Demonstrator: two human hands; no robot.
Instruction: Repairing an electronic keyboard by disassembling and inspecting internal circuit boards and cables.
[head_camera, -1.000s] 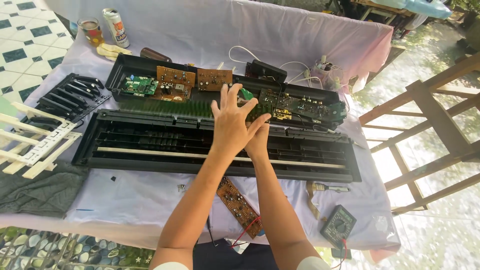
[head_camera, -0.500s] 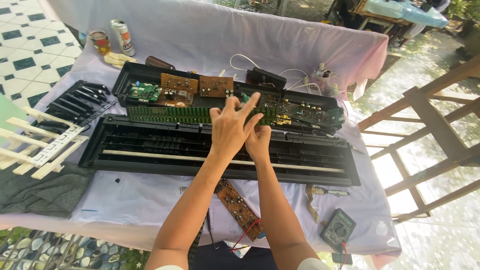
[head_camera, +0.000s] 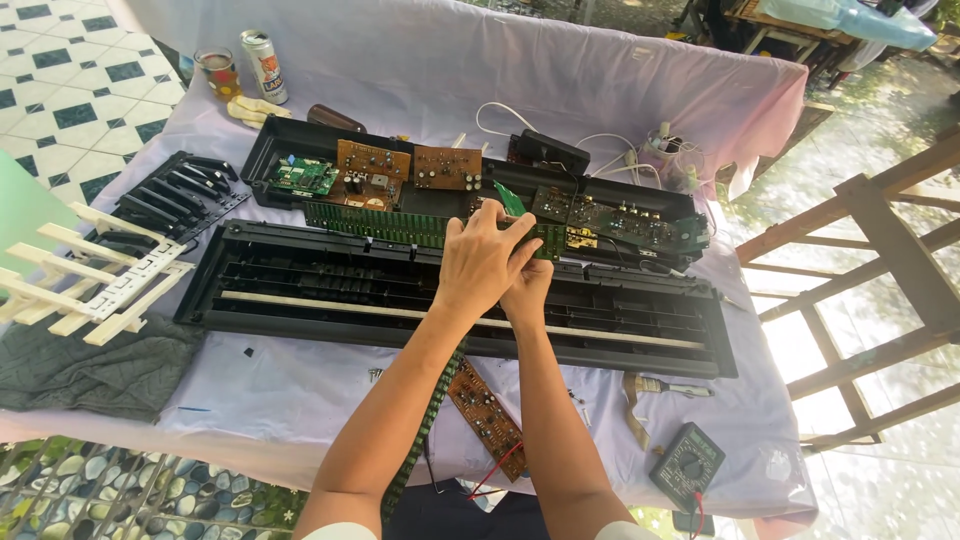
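Observation:
A disassembled electronic keyboard lies on a cloth-covered table (head_camera: 300, 420). Its long black key frame (head_camera: 300, 290) is in front. Behind it sits a black case half (head_camera: 265, 150) holding brown circuit boards (head_camera: 372, 160) and a long green circuit board (head_camera: 380, 225). My left hand (head_camera: 480, 262) reaches over the frame, its fingers curled down onto the right end of the green board. My right hand (head_camera: 527, 288) lies just under and to the right of it, mostly covered, so its grip is hidden.
Loose black keys (head_camera: 170, 195) and white keys (head_camera: 90, 275) lie at the left, above a grey cloth (head_camera: 80, 365). A can (head_camera: 265, 65) and a glass (head_camera: 218, 72) stand at the back. A multimeter (head_camera: 688, 465) and a brown board (head_camera: 485, 415) lie near me. Wooden rails (head_camera: 880, 250) stand at the right.
My left hand's fingers, spread wide earlier, have curled down onto the green board. Both hands have dropped lower and the camera has come closer.

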